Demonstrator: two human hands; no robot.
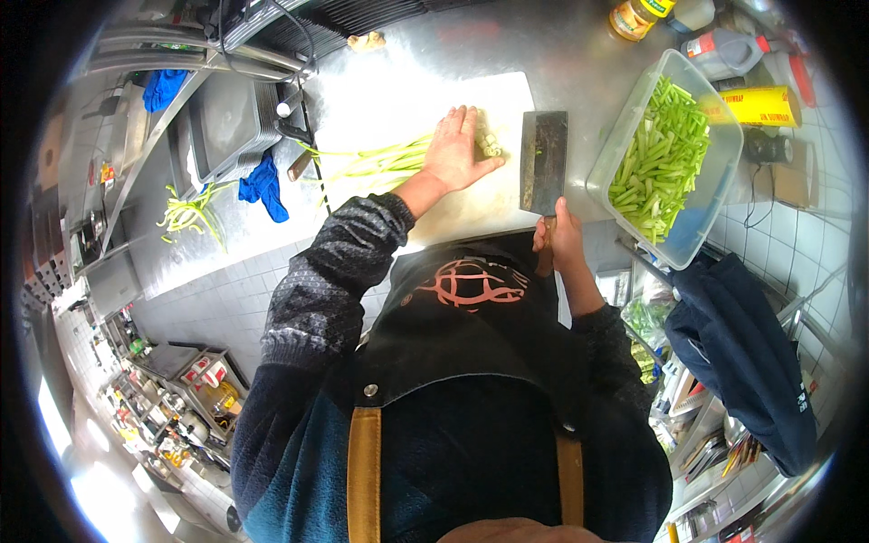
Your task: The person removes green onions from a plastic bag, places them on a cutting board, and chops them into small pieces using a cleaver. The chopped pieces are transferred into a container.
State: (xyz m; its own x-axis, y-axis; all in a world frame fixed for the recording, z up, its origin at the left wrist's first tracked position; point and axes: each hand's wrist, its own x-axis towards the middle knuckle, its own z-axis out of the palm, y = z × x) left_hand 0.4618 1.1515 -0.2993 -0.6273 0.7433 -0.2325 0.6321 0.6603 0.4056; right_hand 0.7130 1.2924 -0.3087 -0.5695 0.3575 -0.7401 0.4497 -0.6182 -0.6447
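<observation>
My left hand (461,151) lies flat over a bunch of long green stalks, apparently celery (380,163), on a white cutting board (468,203). Its thumb is spread from the fingers, and the palm hides part of the bunch. Pale cut ends (490,144) show just beyond the fingers, toward the right. My right hand (565,234) grips the wooden handle of a cleaver (544,163). The dark, broad blade is at the board's right edge, apart from the stalks, with a small green bit stuck on it.
A clear plastic tub (706,197) of cut green pieces (658,156) stands right of the board. Stacked metal trays (234,129), a blue cloth (265,189) and loose stalk trimmings (193,214) are at left. Jars, jugs (726,53) and a yellow box (764,105) line the right back.
</observation>
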